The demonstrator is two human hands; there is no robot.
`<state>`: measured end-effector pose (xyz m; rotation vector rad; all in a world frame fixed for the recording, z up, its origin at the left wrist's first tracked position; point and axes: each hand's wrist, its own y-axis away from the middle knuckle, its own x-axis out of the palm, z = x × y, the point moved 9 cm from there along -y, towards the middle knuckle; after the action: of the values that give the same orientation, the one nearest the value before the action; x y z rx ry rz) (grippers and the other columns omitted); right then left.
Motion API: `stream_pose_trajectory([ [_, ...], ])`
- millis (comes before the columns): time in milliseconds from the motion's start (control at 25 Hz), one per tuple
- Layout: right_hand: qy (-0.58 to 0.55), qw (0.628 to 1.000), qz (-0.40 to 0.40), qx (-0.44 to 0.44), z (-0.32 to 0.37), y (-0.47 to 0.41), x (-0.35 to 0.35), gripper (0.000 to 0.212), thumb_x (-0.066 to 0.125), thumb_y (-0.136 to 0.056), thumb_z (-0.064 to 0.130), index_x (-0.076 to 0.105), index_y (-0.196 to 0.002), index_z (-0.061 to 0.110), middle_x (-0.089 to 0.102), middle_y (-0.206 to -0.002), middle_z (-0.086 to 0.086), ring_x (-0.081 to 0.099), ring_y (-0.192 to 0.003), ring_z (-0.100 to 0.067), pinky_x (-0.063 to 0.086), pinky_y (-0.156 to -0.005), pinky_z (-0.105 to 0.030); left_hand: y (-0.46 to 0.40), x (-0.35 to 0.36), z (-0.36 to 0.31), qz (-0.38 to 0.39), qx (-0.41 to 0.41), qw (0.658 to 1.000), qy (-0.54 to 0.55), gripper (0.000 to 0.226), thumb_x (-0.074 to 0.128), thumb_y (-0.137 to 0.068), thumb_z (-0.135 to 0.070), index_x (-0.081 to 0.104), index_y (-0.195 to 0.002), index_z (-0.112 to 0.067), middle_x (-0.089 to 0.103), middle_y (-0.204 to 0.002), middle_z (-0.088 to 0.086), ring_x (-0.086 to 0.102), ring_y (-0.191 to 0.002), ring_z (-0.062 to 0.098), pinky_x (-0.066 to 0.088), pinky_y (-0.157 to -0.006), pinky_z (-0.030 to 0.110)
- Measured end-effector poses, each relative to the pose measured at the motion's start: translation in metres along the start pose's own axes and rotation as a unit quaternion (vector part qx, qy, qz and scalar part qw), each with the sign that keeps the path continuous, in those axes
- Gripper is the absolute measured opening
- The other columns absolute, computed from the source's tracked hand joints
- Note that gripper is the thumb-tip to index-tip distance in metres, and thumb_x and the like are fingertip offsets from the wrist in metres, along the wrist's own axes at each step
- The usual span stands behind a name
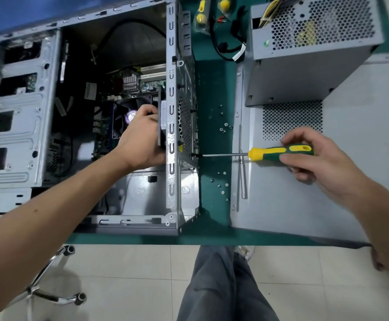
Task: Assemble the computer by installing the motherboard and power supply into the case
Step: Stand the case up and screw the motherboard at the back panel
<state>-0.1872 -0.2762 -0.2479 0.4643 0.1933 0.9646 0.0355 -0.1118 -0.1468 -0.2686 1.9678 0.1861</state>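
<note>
Head view is showing the open grey case (22, 135) lying on its side at the left of the green tabletop (214, 89), its drive bays stacked along its left end. Deep inside it the motherboard (142, 85) is sitting, green with a finned silver heatsink and pale slots, and a black cable is arcing above it. I am reaching my left hand (140, 137) into the case, and its grip is curling round a black fan (128, 117) with a purple round label, holding it against the inside of the rear wall (184, 117). Just right of that perforated wall, small silver screws (223, 129) are lying scattered on the tabletop in two loose groups; I am counting roughly fifteen, though some are too small to be sure. One green and yellow screwdriver (279, 152) is lying level in my right hand (316, 163), whose grip is closing round the handle, and its thin shaft is reaching left so the tip is touching the outside of the rear wall. Under that hand the grey side panel (362, 147) is lying flat, with one patch of vent holes. One power supply (309, 49), a grey box with a honeycomb grille and yellow wires showing at its top, is standing on the far end of that panel, well outside the case.
</note>
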Motion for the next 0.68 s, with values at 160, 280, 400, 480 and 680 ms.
stream_pose_trajectory([
  [160, 0.06, 0.997, -0.043, 0.008, 0.002, 0.002, 0.0, 0.043, 0.068, -0.077, 0.059, 0.07, -0.086, 0.018, 0.064, -0.061, -0.009, 0.042, -0.041, -0.011, 0.03, -0.038, -0.016, -0.001, 0.0, -0.006, 0.0, 0.052, 0.999, -0.011, 0.021, 0.043, -0.068, -0.035, 0.024, -0.063, -0.041, 0.055, -0.057, 0.012, 0.059, -0.072, 0.047, 0.025, -0.075, 0.024],
  [280, -0.008, 0.999, -0.007, 0.03, 0.002, 0.0, 0.003, 0.021, 0.076, -0.076, 0.037, 0.068, -0.09, 0.024, 0.06, -0.07, 0.002, 0.044, -0.049, -0.011, 0.033, -0.039, -0.02, -0.001, 0.001, -0.009, 0.012, 0.058, 0.998, -0.02, 0.012, 0.043, -0.07, -0.034, 0.037, -0.06, -0.03, 0.058, -0.057, 0.014, 0.061, -0.07, 0.047, 0.026, -0.076, 0.027],
  [400, -0.059, 0.997, 0.009, 0.041, 0.004, 0.001, 0.001, 0.026, 0.082, -0.071, 0.023, 0.065, -0.091, 0.022, 0.058, -0.073, -0.003, 0.041, -0.048, -0.012, 0.032, -0.04, -0.021, -0.003, 0.002, -0.007, 0.016, 0.054, 0.998, -0.031, 0.016, 0.044, -0.071, -0.034, 0.043, -0.058, -0.024, 0.059, -0.057, 0.013, 0.061, -0.069, 0.046, 0.027, -0.076, 0.028],
  [480, 0.005, 0.998, -0.029, 0.057, 0.002, 0.0, 0.002, 0.03, 0.078, -0.075, 0.045, 0.068, -0.085, 0.019, 0.061, -0.07, -0.009, 0.039, -0.043, -0.012, 0.027, -0.042, -0.018, 0.0, 0.002, -0.005, 0.012, 0.049, 0.998, -0.032, 0.017, 0.053, -0.07, -0.027, 0.04, -0.059, -0.026, 0.059, -0.057, 0.013, 0.061, -0.07, 0.048, 0.025, -0.071, 0.024],
  [680, -0.049, 0.997, -0.005, 0.067, 0.005, 0.001, 0.005, 0.016, 0.074, -0.074, 0.031, 0.065, -0.085, 0.024, 0.054, -0.073, -0.004, 0.042, -0.051, -0.014, 0.031, -0.041, -0.023, 0.0, 0.007, 0.007, 0.026, 0.015, 0.999, -0.041, 0.017, 0.05, -0.073, -0.028, 0.044, -0.058, -0.021, 0.058, -0.058, 0.012, 0.06, -0.068, 0.04, 0.028, -0.087, 0.031],
])
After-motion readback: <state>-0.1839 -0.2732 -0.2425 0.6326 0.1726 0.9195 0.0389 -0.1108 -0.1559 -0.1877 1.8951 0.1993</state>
